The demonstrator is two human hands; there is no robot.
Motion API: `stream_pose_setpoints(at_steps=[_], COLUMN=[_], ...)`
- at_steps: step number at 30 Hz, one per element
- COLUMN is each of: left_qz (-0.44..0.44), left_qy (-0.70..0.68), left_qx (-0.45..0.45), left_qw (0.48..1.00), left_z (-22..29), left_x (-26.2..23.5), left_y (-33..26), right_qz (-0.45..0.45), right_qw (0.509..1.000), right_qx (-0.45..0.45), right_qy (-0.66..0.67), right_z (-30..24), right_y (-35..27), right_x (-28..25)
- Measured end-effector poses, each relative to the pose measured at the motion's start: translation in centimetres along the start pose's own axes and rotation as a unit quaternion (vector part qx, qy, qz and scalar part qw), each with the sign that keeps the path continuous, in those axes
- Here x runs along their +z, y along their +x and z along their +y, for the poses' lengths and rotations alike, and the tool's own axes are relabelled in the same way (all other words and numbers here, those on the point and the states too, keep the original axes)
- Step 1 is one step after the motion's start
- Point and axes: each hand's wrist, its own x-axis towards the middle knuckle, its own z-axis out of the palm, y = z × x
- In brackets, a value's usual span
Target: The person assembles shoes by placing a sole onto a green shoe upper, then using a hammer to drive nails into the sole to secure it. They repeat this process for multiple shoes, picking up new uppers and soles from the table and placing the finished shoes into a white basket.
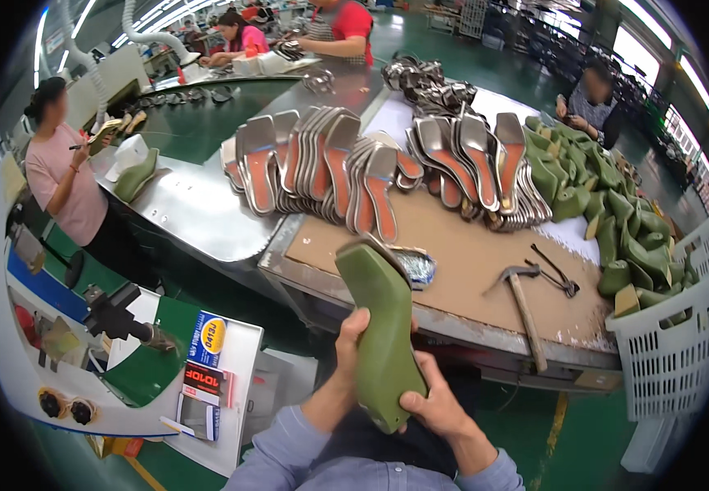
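A green shoe last is held up in front of me, its wide toe end pointing up and away. My left hand wraps its left side, thumb on the green face. Around the heel end is my right hand, its thumb also pressed on the last. Along the far side of the last's toe shows the thin dark edge of an insole; most of it is hidden behind. Just beyond lies a small shiny blue-and-silver packet on the brown board.
Stacked orange-brown and silver insoles cover the table's middle. A hammer and black pincers lie right. Green lasts pile beside a white basket. At left stand a white machine and a co-worker.
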Motion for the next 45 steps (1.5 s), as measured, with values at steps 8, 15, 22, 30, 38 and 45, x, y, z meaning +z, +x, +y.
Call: stream_pose_setpoints(at_steps=[8,15,22,30,38,45], left_qz=[0.029,0.195,0.051,-0.192,-0.181,-0.168], left_qy=[-0.009,0.006,0.753,0.886,0.861,0.841], left_qx=[0.266,0.265,0.267,-0.021,0.056,0.082], left_qw=[0.964,0.944,0.599,0.421,0.471,0.508], left_z=[6.0,5.3,11.0,2.3,3.0,3.9], left_x=[2.5,-6.7,-4.1,-1.9,-2.0,-1.4], left_y=[5.3,0.9,4.2,18.8,17.8,17.2], right_qz=[0.085,0.039,0.071,0.081,0.068,0.06], right_qw=[0.881,0.826,0.817,0.823,0.836,0.831], right_qx=[-0.273,-0.303,-0.311,-0.306,-0.244,-0.265], right_qy=[-0.377,-0.474,-0.481,-0.472,-0.487,-0.486], right_z=[-4.9,-1.8,1.3,0.8,0.5,0.5], right_y=[5.6,8.1,8.2,7.7,7.2,7.4], right_x=[-4.0,-2.0,-2.8,-2.3,-2.5,-2.4])
